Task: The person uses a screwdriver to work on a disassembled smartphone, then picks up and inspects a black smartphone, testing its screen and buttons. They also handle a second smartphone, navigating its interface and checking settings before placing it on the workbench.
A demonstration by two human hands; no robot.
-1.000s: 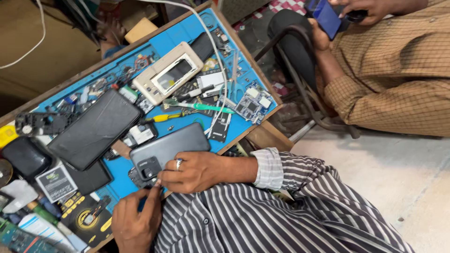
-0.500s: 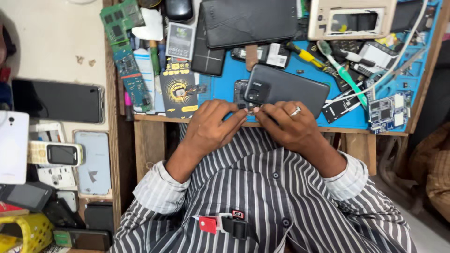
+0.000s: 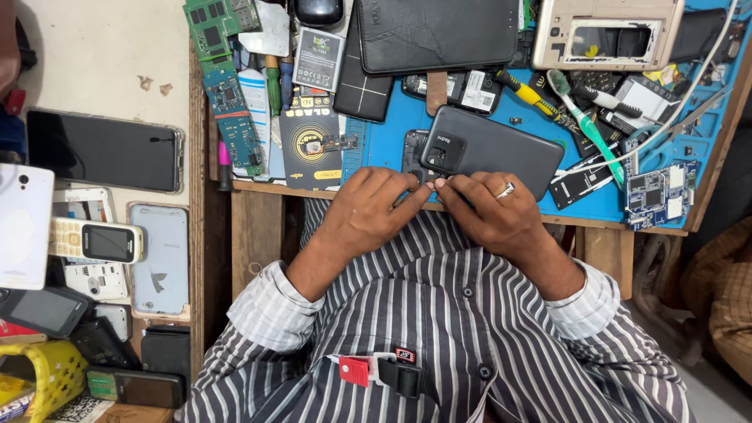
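Both hands met at the near edge of the bench (image 3: 258,205), over the blue mat (image 3: 392,145). The left hand (image 3: 368,211) had its fingers curled, the tips pinched together just beside the right hand's tips. The right hand (image 3: 489,211), with a ring (image 3: 506,189) on one finger, was likewise pinched; something very small seemed to be held between the two sets of fingertips, though the view was too poor to tell what. The fingertips touched or nearly touched the near edge of the dark grey phone (image 3: 489,149), which lay back-up and tilted on the mat, its camera block toward the left hand.

Beyond the phone lay a large black tablet (image 3: 435,33) and a gold phone frame (image 3: 607,31). A green toothbrush (image 3: 580,121) and a yellow-handled screwdriver (image 3: 529,92) lay to the right of the phone, with a blue circuit board (image 3: 654,196) near the mat's right edge. To the left, a green circuit board (image 3: 227,86) and a black packet (image 3: 311,145) rested on the bench. Well apart, on a side shelf (image 3: 102,63), sat a black smartphone (image 3: 102,150) and a keypad phone (image 3: 98,241).
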